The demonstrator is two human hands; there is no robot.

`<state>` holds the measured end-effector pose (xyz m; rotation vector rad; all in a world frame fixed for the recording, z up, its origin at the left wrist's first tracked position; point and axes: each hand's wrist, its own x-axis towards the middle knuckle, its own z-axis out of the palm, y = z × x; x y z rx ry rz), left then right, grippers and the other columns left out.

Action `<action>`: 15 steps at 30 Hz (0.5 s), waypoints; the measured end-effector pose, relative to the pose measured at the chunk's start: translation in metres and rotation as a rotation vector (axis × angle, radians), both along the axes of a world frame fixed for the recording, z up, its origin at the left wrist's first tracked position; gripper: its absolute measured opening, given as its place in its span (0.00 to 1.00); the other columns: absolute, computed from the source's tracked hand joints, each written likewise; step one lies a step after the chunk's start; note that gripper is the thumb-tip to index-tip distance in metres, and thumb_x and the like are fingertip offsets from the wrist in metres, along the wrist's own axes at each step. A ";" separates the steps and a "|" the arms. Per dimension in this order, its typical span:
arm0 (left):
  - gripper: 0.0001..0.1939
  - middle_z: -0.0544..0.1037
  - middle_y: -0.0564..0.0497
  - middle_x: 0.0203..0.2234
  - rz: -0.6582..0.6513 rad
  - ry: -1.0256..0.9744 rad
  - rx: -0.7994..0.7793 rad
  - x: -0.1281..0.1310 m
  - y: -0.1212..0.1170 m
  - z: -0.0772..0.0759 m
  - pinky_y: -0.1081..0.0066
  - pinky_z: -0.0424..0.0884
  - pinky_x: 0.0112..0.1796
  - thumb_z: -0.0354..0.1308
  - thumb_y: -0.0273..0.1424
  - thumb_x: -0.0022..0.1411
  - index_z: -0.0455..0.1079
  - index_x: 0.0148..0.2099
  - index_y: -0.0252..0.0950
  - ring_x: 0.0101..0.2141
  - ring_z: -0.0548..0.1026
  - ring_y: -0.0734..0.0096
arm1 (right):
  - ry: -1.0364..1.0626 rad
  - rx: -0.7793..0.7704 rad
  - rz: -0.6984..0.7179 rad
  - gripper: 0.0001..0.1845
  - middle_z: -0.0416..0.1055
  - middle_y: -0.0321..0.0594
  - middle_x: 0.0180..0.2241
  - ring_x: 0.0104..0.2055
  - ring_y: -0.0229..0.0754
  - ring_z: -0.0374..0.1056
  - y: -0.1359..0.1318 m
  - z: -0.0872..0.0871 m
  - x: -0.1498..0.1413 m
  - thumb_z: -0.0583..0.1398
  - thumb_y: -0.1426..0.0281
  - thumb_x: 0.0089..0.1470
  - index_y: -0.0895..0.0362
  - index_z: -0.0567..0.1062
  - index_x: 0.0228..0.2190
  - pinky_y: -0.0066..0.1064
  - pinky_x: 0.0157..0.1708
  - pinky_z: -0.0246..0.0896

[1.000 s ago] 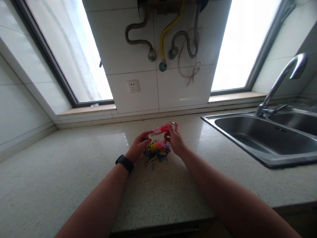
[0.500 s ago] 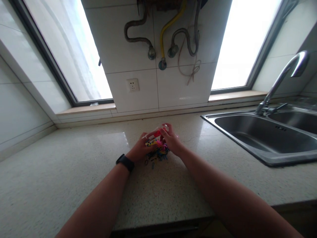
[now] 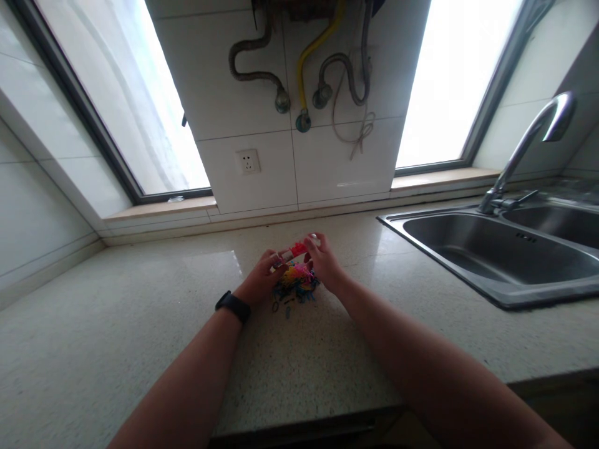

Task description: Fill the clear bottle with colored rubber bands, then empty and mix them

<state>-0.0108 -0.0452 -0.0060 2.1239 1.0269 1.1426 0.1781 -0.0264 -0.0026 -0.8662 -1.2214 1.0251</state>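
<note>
Above the counter, a small clear tube-like container [image 3: 296, 250] with bright red contents is held slantwise between both hands. My left hand [image 3: 262, 273], with a black watch on its wrist, is closed around its left end. At the right end, the fingers of my right hand [image 3: 324, 260] are curled round it. Directly below lies a heap of small coloured elastic bands [image 3: 297, 288], yellow, pink, blue and dark. A few loose pieces, one a dark ring [image 3: 275, 307], lie at the heap's near edge.
The speckled stone countertop [image 3: 140, 312] runs up to a tiled wall with a power socket [image 3: 248, 161] and hanging hoses. A steel sink [image 3: 449, 240] with a tall tap [image 3: 524, 149] is set in at the right. Windows flank the wall.
My left hand has shifted slightly, so more of the container and of the yellow and pink bands beneath shows. The whole view has moved a little.
</note>
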 end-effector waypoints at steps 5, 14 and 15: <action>0.13 0.65 0.50 0.35 0.047 0.036 0.038 -0.001 0.000 0.001 0.76 0.64 0.27 0.55 0.38 0.65 0.73 0.47 0.37 0.32 0.66 0.73 | 0.061 -0.001 -0.023 0.27 0.63 0.26 0.21 0.17 0.32 0.57 0.004 0.002 0.001 0.59 0.48 0.51 0.52 0.60 0.44 0.22 0.13 0.52; 0.10 0.69 0.51 0.34 0.162 -0.127 0.062 0.003 -0.001 0.005 0.72 0.64 0.35 0.64 0.37 0.58 0.78 0.39 0.36 0.33 0.67 0.72 | 0.072 -0.014 -0.039 0.29 0.61 0.25 0.19 0.17 0.33 0.56 0.004 0.004 0.001 0.60 0.47 0.50 0.53 0.60 0.45 0.22 0.13 0.52; 0.10 0.69 0.51 0.34 0.189 -0.137 0.076 0.003 -0.001 0.006 0.72 0.64 0.35 0.65 0.37 0.57 0.78 0.39 0.36 0.33 0.67 0.72 | 0.071 -0.018 -0.042 0.30 0.61 0.25 0.19 0.16 0.33 0.56 0.004 0.004 0.000 0.60 0.47 0.49 0.52 0.60 0.45 0.22 0.13 0.52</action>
